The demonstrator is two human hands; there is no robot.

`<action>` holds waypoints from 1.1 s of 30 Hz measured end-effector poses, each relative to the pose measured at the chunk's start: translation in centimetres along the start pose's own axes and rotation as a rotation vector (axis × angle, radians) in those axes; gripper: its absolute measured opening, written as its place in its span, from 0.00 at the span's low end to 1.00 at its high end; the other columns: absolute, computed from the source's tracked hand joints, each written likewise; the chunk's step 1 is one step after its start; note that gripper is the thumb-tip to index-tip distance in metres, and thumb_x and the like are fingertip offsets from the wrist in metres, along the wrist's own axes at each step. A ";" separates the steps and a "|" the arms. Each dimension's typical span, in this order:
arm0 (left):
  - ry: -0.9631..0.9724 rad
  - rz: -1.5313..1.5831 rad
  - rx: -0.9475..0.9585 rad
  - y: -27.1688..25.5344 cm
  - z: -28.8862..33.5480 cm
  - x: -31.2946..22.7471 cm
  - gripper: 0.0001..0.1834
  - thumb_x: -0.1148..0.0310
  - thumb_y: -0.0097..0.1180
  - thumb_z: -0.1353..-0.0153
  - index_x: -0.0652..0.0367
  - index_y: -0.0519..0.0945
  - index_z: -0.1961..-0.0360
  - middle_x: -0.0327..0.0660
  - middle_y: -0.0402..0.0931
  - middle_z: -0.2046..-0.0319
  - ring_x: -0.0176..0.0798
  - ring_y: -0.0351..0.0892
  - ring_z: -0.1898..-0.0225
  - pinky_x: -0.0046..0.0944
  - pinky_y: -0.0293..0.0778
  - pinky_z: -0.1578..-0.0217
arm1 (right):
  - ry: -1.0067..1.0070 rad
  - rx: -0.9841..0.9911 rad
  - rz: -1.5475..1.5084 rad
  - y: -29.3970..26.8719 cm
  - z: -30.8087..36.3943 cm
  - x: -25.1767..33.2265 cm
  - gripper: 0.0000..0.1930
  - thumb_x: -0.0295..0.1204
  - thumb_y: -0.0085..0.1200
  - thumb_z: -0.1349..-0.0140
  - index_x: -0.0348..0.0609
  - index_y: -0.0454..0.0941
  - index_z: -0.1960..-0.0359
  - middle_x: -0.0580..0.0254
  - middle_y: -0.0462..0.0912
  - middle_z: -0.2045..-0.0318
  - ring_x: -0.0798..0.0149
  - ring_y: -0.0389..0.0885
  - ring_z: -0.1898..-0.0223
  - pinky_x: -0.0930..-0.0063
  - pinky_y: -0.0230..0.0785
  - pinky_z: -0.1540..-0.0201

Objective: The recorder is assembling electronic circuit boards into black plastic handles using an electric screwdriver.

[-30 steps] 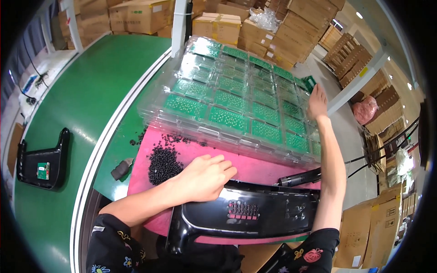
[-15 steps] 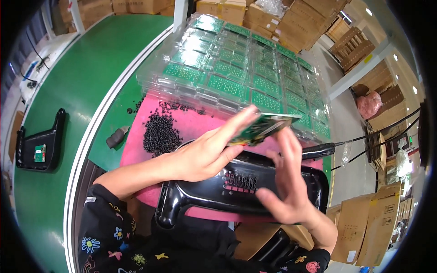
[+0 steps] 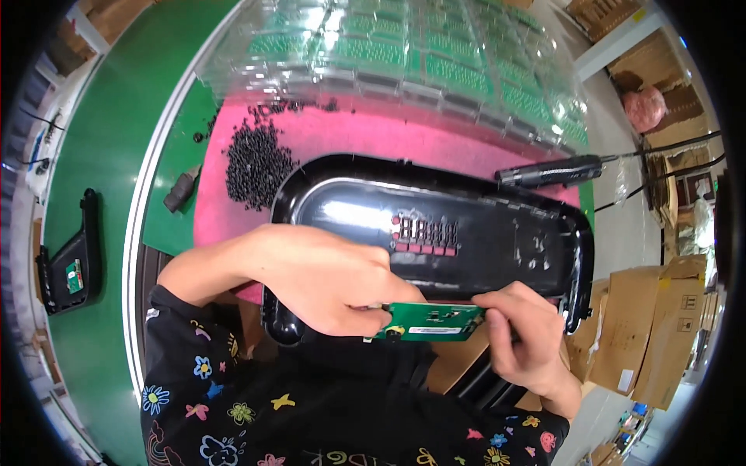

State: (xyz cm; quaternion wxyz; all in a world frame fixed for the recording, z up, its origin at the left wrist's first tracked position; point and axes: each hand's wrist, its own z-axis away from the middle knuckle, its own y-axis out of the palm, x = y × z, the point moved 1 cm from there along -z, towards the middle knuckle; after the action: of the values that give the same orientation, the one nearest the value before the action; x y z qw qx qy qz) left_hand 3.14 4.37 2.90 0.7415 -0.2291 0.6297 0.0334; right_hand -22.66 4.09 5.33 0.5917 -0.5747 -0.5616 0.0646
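Between my two hands a small green circuit board [image 3: 435,321] is held by its ends, over the near edge of a black plastic housing [image 3: 350,256]. My left hand [image 3: 330,283] pinches the board's left end, where a yellow part shows. At the right end the thumb and fingers of my right hand [image 3: 528,338] are closed on it. The housing lies with its hollow side up on a pink mat [image 3: 373,132]. A group of digit-shaped and square cutouts [image 3: 425,236] sits in its middle.
Black screws [image 3: 256,167] lie heaped on the mat's left, near a dark stubby object [image 3: 183,189]. A black electric screwdriver [image 3: 548,172] with a cable rests behind the housing. Clear trays of green boards [image 3: 435,58] fill the back. Another housing [image 3: 74,268] is far left.
Both hands have come nearer to me with the board, which has turned to lie lengthwise between them. My right hand, earlier spread beside it, now grips its right end. The view has shifted.
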 end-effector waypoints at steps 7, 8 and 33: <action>0.083 -0.252 -0.462 -0.3 0.0 1.3 0.27 0.68 0.71 0.51 0.62 0.77 0.49 0.42 0.79 0.67 0.35 0.74 0.80 0.34 0.72 0.79 | 0.459 -0.105 -0.363 -0.3 2.9 -1.5 0.05 0.17 0.49 0.36 0.30 0.75 0.60 0.58 0.82 0.74 0.75 0.78 0.75 0.82 0.70 0.72; 0.048 -0.213 -0.495 -0.5 0.1 1.0 0.30 0.68 0.73 0.54 0.62 0.77 0.48 0.41 0.79 0.65 0.34 0.73 0.80 0.34 0.72 0.78 | 0.530 -0.162 -0.439 0.0 2.9 -1.5 0.05 0.18 0.49 0.35 0.31 0.75 0.59 0.59 0.82 0.73 0.76 0.79 0.73 0.83 0.71 0.70; -0.261 -0.623 -0.671 -1.9 0.2 4.1 0.29 0.67 0.71 0.64 0.63 0.77 0.56 0.42 0.75 0.71 0.45 0.77 0.72 0.41 0.73 0.71 | 0.189 0.007 -0.110 2.4 -2.4 -9.2 0.28 0.25 0.73 0.62 0.40 0.77 0.54 0.58 0.78 0.52 0.59 0.76 0.52 0.69 0.71 0.54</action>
State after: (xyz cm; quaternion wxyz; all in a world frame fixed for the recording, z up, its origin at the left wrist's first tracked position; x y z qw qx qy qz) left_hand 4.79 1.79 -0.42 0.6742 -0.6276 0.3872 0.0395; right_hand -22.83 -3.21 -1.23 0.6467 -0.5446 -0.5336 -0.0206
